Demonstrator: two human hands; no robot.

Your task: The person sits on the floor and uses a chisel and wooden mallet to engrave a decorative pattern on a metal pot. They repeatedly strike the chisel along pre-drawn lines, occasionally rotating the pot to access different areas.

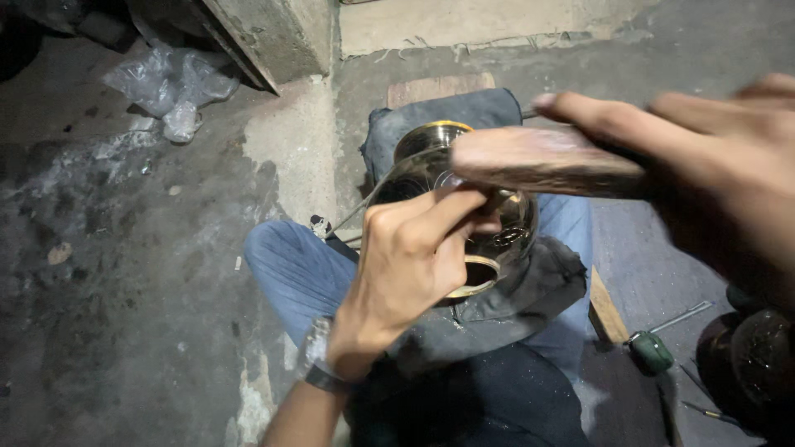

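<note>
- Your left hand (410,265) is curled over the near side of the shiny round brass vessel (464,215), thumb and forefinger pinched against its wall, most likely to keep the curved metal from rolling.
- The brass vessel lies tipped on its side on your lap, its ringed mouth facing down and toward you; nothing shows inside either opening.
- Your right hand (704,174) is closed around the worn wooden handle (542,161), fingers wrapped over the top. The handle crosses just above the vessel and is blurred, so you cannot tell what sits at its working end.
- A dark grey cloth (530,290) is bunched under and behind the vessel, draped over your blue-trousered knees (290,273); it seems placed to cushion the metal and stop it slipping.
- To the right of the vessel, on the floor, lies a green-handled screwdriver (658,343), within reach of the right hand.
- Further right of the vessel, at the frame edge, a dark rounded pot (758,356) rests on the floor; its contents are hidden.
- Up and to the left of the vessel, a crumpled clear plastic bag (170,87) sits against a concrete block (277,37), well apart from both hands.
</note>
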